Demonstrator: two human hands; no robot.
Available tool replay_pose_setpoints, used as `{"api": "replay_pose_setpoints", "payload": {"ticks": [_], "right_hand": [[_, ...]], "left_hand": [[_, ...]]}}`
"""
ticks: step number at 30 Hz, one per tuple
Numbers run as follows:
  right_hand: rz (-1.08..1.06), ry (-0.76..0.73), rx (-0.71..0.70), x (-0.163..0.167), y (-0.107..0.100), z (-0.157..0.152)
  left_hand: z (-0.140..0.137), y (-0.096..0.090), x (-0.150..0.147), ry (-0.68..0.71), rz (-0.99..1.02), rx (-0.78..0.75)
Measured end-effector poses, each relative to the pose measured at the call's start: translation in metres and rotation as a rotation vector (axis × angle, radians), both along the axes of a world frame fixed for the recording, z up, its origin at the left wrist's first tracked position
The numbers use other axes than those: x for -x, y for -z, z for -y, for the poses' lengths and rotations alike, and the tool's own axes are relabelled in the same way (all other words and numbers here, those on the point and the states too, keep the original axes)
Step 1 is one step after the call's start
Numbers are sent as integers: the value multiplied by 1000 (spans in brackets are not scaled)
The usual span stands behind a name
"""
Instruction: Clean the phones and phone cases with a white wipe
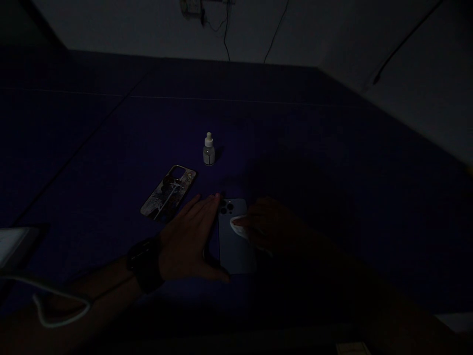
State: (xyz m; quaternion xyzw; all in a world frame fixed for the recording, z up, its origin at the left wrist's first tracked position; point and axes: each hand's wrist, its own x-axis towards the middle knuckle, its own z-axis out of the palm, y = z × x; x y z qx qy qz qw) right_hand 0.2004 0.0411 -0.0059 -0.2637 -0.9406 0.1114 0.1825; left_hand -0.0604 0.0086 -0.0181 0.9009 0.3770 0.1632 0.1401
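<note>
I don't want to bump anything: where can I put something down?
It's dark, but bare stretches seem to lie between the dropper bottle and back wall, and between the phone case and the white object at left. Crowded: the phone, between the left hand and the right hand with its cloth.

At lower centre, the phone (236,254) has a smooth, satiny back and glassy lenses (230,206). The white wipe (239,228) looks matt, cloth or paper unclear. Left of centre, the phone case (168,195) looks glossy; the bottle (209,156), smooth and see-through; the tabletop (288,130), matt.
</note>
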Motion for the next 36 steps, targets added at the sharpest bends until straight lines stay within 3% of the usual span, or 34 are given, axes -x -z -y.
{"api": "replay_pose_setpoints", "payload": {"ticks": [4, 10, 16, 22, 30, 36], "right_hand": [[31, 62, -18, -8, -4, -6], [38, -60, 57, -1, -5, 0], [33, 74, -12, -8, -2, -7], [17, -60, 51, -3, -4, -1], [68, 140, -18, -9, 0, -9], [42, -56, 47, -2, -4, 0]], "left_hand": [[-1, 1, 0, 5, 11, 10], [1, 1, 0, -6, 22, 17], [1, 1, 0, -5, 43, 13], [0, -1, 0, -7, -9, 27], [0, 1, 1, 2, 5, 1], [0, 0, 1, 3, -14, 9]]}}
